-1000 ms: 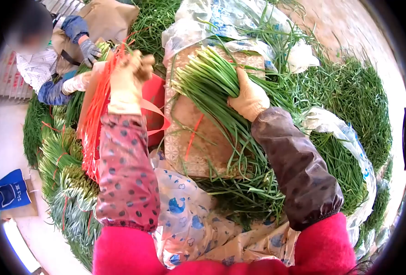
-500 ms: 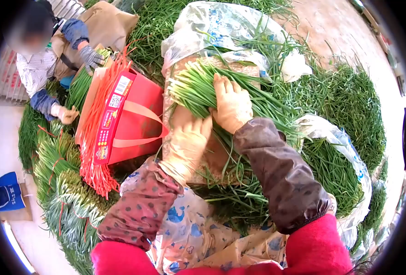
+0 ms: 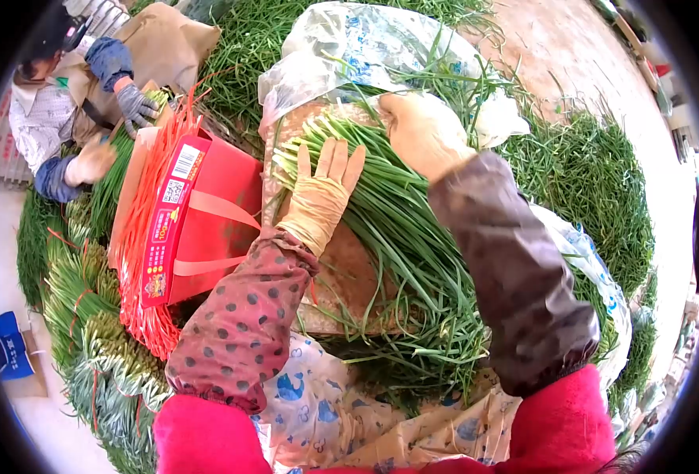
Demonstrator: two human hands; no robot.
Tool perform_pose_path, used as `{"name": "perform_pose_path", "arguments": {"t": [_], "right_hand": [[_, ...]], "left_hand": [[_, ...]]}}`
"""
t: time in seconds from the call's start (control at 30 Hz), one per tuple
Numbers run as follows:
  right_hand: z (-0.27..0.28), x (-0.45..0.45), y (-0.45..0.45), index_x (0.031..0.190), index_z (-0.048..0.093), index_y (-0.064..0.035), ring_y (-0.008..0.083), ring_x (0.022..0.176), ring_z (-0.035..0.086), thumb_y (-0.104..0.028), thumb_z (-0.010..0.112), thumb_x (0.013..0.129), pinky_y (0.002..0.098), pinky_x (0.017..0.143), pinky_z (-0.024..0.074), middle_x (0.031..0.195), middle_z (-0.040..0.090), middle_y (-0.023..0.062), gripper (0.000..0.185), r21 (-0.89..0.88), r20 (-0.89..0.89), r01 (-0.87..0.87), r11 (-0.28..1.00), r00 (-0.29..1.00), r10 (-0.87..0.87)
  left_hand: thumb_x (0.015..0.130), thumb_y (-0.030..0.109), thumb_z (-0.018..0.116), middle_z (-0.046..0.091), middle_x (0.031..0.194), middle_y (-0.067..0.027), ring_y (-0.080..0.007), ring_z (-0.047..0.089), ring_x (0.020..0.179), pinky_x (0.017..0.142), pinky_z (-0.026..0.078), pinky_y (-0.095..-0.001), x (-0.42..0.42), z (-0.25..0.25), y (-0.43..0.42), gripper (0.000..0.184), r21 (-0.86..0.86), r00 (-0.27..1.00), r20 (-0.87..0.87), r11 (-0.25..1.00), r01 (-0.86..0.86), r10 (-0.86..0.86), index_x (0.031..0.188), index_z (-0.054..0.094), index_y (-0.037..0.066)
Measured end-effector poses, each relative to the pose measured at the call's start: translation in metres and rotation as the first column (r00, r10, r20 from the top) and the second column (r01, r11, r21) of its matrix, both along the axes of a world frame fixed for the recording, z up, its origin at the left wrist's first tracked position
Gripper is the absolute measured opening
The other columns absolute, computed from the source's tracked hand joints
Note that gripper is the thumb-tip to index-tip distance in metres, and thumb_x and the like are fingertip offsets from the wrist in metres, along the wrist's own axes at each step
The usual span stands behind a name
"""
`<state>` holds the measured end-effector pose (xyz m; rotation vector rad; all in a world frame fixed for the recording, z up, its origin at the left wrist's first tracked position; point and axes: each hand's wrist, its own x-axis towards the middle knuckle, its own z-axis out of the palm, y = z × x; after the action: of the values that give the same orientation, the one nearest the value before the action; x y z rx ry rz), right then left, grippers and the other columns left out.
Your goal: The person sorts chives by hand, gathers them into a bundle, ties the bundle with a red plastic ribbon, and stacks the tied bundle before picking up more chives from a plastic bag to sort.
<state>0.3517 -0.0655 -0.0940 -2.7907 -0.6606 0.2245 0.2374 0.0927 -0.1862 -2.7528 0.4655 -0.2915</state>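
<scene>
Right of the red bag point(image 3: 215, 205), green stalks point(image 3: 393, 193) are laid on the counter point(image 3: 341, 276). Nearer the bag, the left hand point(image 3: 323, 193) is now rested over them, fingers spread; the right hand point(image 3: 427, 136), earlier flattened, is curled, its hold impossible to tell.

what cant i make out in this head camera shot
All in the head view:
- Right hand: blurred; its own back hides its fingertips and anything in them.
- Green stalks: partly hidden by the left hand.
- Red bag: smallest print too small to read.
- Co-worker's lower hand: fingers lost to blur.
</scene>
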Motion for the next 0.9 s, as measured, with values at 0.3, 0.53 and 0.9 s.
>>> {"name": "perform_pose_path", "arguments": {"t": [0.3, 0.53, 0.9], "right_hand": [[-0.036, 0.009, 0.030, 0.131, 0.052, -0.0192, 0.0354, 0.106, 0.060, -0.010, 0.046, 0.086, 0.0410, 0.092, 0.0470, 0.112, 0.063, 0.0182, 0.046, -0.075, -0.153, -0.207, 0.975, 0.969, 0.194], [-0.067, -0.059, 0.026, 0.116, 0.060, -0.0127, 0.0357, 0.096, 0.062, -0.016, 0.046, 0.089, 0.0419, 0.082, 0.0502, 0.103, 0.066, 0.0178, 0.030, 0.540, -0.268, 0.092, 0.837, 0.961, 0.068], [-0.125, -0.034, 0.014, 0.101, 0.065, -0.0065, 0.0256, 0.086, 0.066, -0.019, 0.059, 0.084, 0.0332, 0.079, 0.0503, 0.093, 0.069, 0.0143, 0.022, 0.577, -0.489, 0.695, 0.429, 0.715, -0.500]], "left_hand": [[0.085, 0.015, 0.047, 0.034, 0.145, -0.0146, -0.0297, 0.031, 0.136, 0.107, 0.023, -0.0597, -0.009, -0.001, -0.004, 0.061, -0.086, 0.996, 0.051, 0.994, -0.065, 0.070, 0.144, 0.032, 0.010], [0.086, 0.012, 0.044, 0.027, 0.151, -0.0122, -0.0254, 0.023, 0.142, 0.113, 0.018, -0.0523, -0.020, -0.004, 0.005, 0.061, -0.225, 1.000, 0.019, 0.974, -0.017, 0.022, 0.144, 0.029, 0.004], [0.089, 0.014, 0.044, 0.042, 0.141, -0.0084, -0.0251, 0.036, 0.132, 0.110, 0.022, -0.0526, 0.002, 0.006, -0.013, 0.057, 0.009, 0.977, -0.170, 0.992, -0.127, 0.127, 0.144, 0.030, 0.013]]}}
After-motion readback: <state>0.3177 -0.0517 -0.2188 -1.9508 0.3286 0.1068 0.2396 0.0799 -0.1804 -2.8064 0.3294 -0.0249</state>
